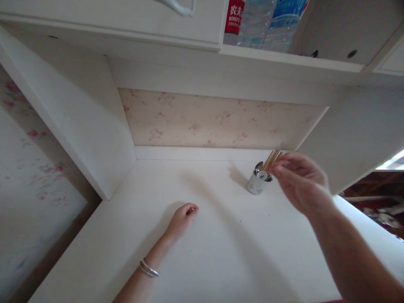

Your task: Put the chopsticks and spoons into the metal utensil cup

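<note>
Chopsticks, tan, in white dotted holder; right hand pinches them, left hand curled.

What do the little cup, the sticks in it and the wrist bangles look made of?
Cup: probably white-enamelled metal or glazed ceramic, smooth, with small punched holes. Chopsticks, by the right hand: likely wood or bamboo, matte tan, straight. Bangles on the other wrist: seemingly silver-toned metal, thin, with bright glints.
</note>
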Available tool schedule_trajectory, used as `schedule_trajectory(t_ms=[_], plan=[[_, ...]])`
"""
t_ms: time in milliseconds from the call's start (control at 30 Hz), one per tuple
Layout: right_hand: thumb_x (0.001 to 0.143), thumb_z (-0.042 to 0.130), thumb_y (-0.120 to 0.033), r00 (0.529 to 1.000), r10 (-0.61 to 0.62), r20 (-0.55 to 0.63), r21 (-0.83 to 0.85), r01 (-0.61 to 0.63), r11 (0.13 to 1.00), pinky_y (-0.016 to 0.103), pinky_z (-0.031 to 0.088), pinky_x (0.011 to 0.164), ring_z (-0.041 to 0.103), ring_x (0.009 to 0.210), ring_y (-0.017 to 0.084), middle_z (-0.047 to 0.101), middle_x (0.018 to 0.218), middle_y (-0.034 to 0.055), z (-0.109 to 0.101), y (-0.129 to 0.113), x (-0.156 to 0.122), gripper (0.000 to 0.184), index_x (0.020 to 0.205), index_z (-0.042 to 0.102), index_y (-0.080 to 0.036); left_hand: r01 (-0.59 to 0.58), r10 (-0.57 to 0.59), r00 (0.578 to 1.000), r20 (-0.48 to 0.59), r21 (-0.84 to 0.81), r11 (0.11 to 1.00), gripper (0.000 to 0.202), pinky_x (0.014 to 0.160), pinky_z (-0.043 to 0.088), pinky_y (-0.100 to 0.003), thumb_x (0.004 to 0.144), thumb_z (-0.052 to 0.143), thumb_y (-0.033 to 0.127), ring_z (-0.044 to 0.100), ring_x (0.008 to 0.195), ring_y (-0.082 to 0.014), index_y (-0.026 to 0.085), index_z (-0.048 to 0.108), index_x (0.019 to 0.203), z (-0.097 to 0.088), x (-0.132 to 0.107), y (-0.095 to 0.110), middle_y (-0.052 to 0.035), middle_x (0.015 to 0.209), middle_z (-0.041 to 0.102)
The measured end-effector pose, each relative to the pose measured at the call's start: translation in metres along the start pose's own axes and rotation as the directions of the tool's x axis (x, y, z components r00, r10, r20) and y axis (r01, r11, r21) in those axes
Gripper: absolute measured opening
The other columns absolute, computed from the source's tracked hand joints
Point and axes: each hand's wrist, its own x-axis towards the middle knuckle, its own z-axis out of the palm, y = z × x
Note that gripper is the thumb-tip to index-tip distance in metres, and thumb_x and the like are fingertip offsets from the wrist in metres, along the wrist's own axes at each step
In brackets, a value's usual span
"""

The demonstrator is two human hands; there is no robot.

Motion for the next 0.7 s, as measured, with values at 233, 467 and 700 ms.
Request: schedule_trajectory(t_ms=[233, 467, 700], plan=[[0.066, 0.078, -0.053, 0.851, 0.025, -0.524, -0.474, -0.317, 0.821, 0.04, 0.049, 0.076, 0.059, 0.073, 0.019, 0.061, 0.082, 0.0016, -0.03, 0.135, -0.03, 0.053, 0.101, 0.059, -0.017, 0.008, -0.009, 1.0, 0.017, 0.031, 0.999, 0.033, 0.058, 0.031, -0.024, 0.082, 0.054, 0.043, 0.042, 0.06, -0.0128, 0.016, 0.068, 0.093, 0.0, 0.005, -0.003, 0.0029, 0.065, 0.049], [0.053, 0.081, -0.06, 0.766, -0.078, -0.638, -0.634, -0.465, 0.618, 0.046, 0.047, 0.09, 0.054, 0.103, 0.03, 0.044, 0.129, 0.0177, -0.061, 0.185, -0.029, 0.104, 0.136, 0.038, -0.013, 0.039, -0.04, 0.999, 0.031, 0.021, 0.999, 0.031, 0.059, 0.032, -0.024, 0.082, 0.054, 0.043, 0.043, 0.061, -0.0127, 0.016, 0.067, 0.092, -0.001, 0.003, 0.003, 0.0019, 0.068, 0.052], [0.052, 0.083, -0.054, 0.816, 0.022, -0.578, -0.572, -0.424, 0.702, 0.043, 0.048, 0.091, 0.059, 0.104, 0.029, 0.055, 0.124, 0.0148, -0.062, 0.195, -0.001, 0.104, 0.137, 0.035, -0.017, 0.046, -0.046, 0.999, 0.023, 0.001, 0.999, 0.031, 0.057, 0.032, -0.024, 0.082, 0.056, 0.043, 0.043, 0.062, -0.0123, 0.016, 0.068, 0.091, -0.002, 0.004, 0.007, 0.0016, 0.069, 0.052]])
